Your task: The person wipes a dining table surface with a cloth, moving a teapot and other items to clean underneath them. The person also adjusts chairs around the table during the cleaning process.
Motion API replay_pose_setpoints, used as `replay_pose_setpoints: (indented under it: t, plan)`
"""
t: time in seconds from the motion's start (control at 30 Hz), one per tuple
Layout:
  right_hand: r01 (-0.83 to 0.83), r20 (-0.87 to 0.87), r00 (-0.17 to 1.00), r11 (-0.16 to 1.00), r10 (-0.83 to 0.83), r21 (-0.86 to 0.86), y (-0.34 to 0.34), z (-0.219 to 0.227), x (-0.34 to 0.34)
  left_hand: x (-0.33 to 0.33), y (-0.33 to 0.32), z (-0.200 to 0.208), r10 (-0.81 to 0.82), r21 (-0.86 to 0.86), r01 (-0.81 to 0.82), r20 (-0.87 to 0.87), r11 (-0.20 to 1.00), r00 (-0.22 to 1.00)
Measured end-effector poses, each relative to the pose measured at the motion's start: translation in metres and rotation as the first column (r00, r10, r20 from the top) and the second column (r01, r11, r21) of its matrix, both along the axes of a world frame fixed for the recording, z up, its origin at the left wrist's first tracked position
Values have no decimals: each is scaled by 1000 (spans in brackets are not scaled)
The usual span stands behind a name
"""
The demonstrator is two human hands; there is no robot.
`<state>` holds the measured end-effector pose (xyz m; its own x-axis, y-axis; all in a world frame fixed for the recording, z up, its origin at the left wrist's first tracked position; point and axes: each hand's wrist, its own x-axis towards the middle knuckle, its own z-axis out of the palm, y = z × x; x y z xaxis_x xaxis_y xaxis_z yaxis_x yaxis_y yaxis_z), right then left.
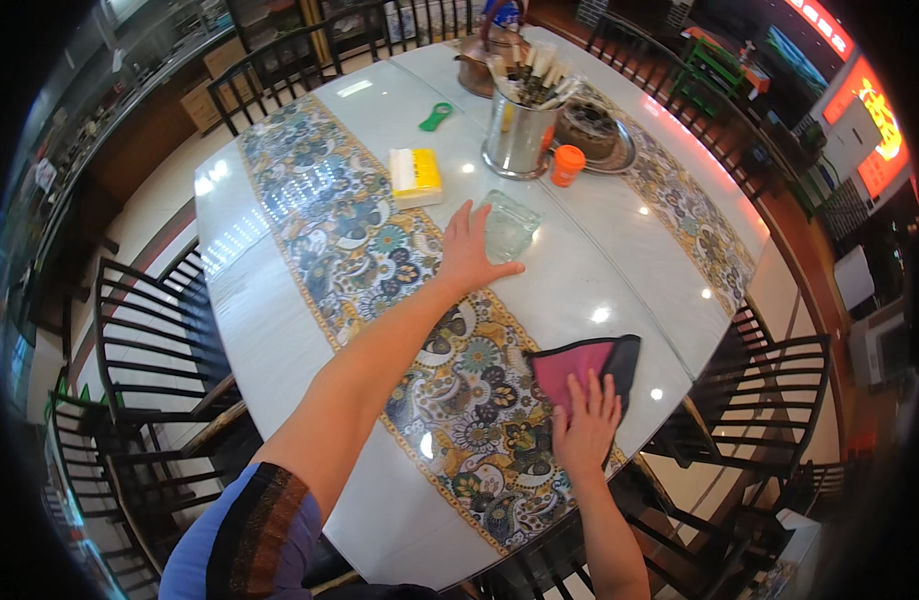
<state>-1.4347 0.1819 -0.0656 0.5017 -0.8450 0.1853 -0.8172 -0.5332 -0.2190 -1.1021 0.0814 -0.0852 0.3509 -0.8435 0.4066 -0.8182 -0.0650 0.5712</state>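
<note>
My left hand (470, 252) reaches over the middle of the table with thumb and fingers spread. Its fingertips are at the left edge of a clear, square glass ashtray (512, 228); I cannot tell whether they touch it. Nearer me on the right, my right hand (586, 425) lies flat on a pink cloth with dark edging (575, 362), its fingers extended. Part of the cloth is hidden under that hand. Just beyond my left hand is a yellow and white pack of tissues (416, 178).
Farther back stand a metal canister of wrapped utensils (520, 135), an orange-lidded jar (568, 166), a round tray (620, 155) with a dark pot, and a copper-coloured kettle (477, 70). A green bottle opener (436, 117) lies at the back left. Dark slatted chairs (160, 340) surround the table.
</note>
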Motion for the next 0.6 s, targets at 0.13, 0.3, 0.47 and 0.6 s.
replay_pose_setpoints:
  t: [0.13,0.3,0.47,0.6]
  plan:
    - [178,-30,983,978,-183,-112,-36,-17,-9,60,83,-5,-166,66,159,120,985,979]
    - [474,-64,864,852,-499,-223,-83,-41,14,131,297,-18,142,4,-143,86,990,986]
    - [67,-78,994,985,-79,-156,19,-36,155,119,396,-20,294,92,-311,163,946,942]
    - [-283,30,958,955,286,-85,54,-21,232,111,397,-17,381,154,-409,182,899,906]
